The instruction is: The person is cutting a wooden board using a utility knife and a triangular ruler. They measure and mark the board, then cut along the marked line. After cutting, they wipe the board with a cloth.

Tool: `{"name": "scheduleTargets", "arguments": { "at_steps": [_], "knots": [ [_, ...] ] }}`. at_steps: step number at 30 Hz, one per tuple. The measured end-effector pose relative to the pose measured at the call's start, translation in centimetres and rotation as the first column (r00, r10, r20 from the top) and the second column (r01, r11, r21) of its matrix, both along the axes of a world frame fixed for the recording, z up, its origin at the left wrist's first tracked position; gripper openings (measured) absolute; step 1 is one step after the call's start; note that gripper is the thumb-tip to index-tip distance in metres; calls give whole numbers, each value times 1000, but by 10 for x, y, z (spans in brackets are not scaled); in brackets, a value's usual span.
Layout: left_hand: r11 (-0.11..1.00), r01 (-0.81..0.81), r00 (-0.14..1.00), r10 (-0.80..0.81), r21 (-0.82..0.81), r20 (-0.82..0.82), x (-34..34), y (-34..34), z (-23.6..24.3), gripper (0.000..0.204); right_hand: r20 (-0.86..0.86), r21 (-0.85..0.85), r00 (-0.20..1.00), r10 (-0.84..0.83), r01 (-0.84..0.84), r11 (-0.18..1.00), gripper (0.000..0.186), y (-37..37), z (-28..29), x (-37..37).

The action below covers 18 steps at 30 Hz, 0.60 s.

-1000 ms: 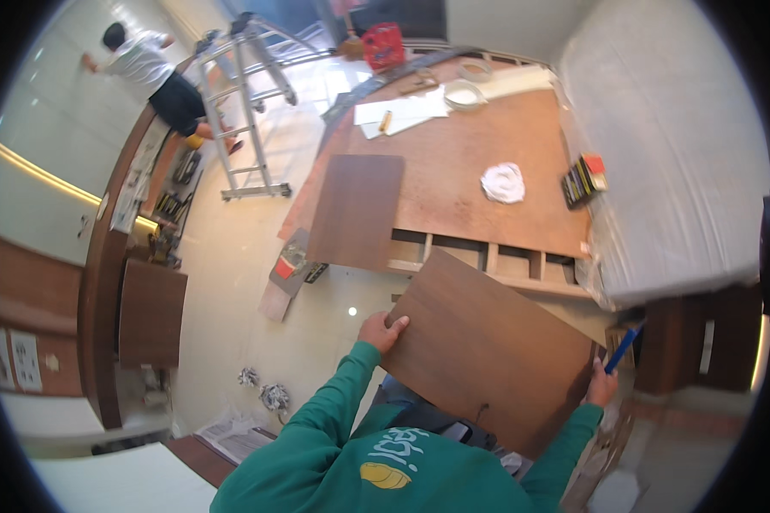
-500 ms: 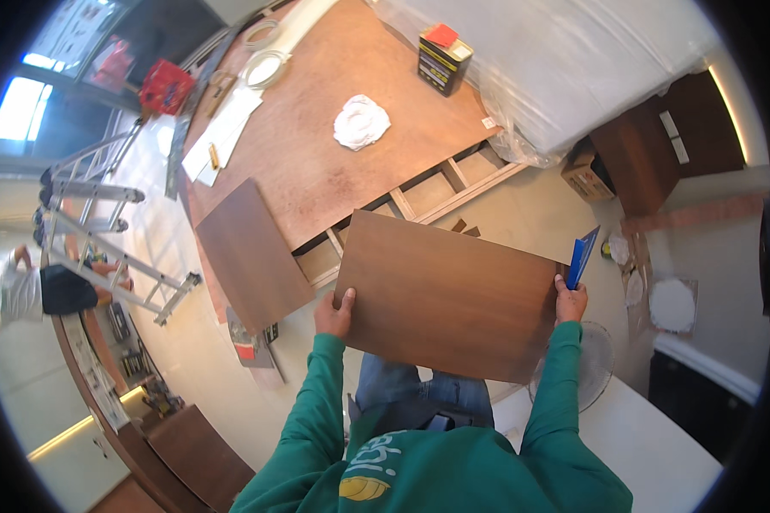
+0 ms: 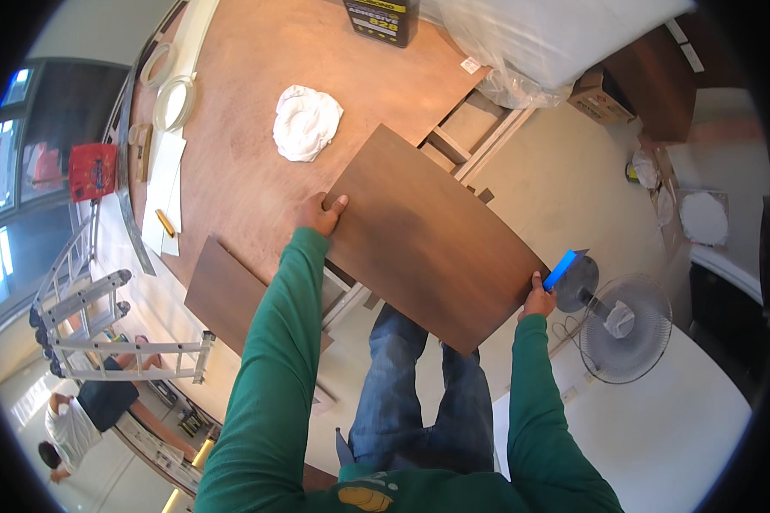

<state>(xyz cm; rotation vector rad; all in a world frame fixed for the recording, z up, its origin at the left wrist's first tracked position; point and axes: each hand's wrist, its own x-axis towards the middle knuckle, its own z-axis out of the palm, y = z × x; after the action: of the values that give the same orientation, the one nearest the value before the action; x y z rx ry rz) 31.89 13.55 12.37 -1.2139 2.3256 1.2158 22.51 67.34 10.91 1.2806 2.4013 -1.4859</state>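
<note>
A rectangular brown wood-look board (image 3: 432,244) is held in front of me, tilted with its left end higher. My left hand (image 3: 321,214) grips its left edge, thumb on top, over the worktable. My right hand (image 3: 538,298) is closed on the board's right corner. Against that same corner, the right hand also pinches a blue-edged flat tool (image 3: 561,268), like a spreader; its exact kind is not clear. A second brown board (image 3: 231,295) lies at the near left of the table, partly behind my left arm. The fingers under the held board are hidden.
On the reddish-brown worktable (image 3: 239,162) lie a crumpled white cloth (image 3: 308,122), a black can (image 3: 383,21), rolls of pale edging (image 3: 175,103) and a yellow cutter (image 3: 164,223). A stepladder (image 3: 128,346) and a person (image 3: 98,417) are at left; a fan (image 3: 629,333) stands right.
The board has swung so its left end points farther up and over the worktable. My left hand has moved forward with it. The view has shifted, bringing the fan into sight.
</note>
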Motion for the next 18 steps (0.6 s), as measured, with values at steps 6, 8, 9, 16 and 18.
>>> {"name": "scheduleTargets", "arguments": {
  "at_steps": [6, 8, 9, 16, 18],
  "knots": [
    [990, 135, 989, -133, -37, 68, -35, -29, -38, 54, 75, -43, 994, -81, 84, 995, 48, -7, -50, 0],
    [987, 157, 983, -154, -30, 97, -44, -35, -42, 55, 72, -47, 993, -92, 96, 994, 47, -20, -55, 0],
    [986, 167, 981, -163, -29, 107, -49, -37, -44, 56, 65, -52, 993, -97, 100, 994, 47, -23, -58, -2],
    [990, 135, 991, -134, -35, 17, -50, -29, -68, 58, 116, -28, 993, -21, 24, 999, 45, -28, -66, -17],
    [987, 155, 987, -152, -51, 44, -48, -24, -69, 60, 125, -18, 992, -13, 15, 1000, 42, -25, -73, -21]
  ]
}}
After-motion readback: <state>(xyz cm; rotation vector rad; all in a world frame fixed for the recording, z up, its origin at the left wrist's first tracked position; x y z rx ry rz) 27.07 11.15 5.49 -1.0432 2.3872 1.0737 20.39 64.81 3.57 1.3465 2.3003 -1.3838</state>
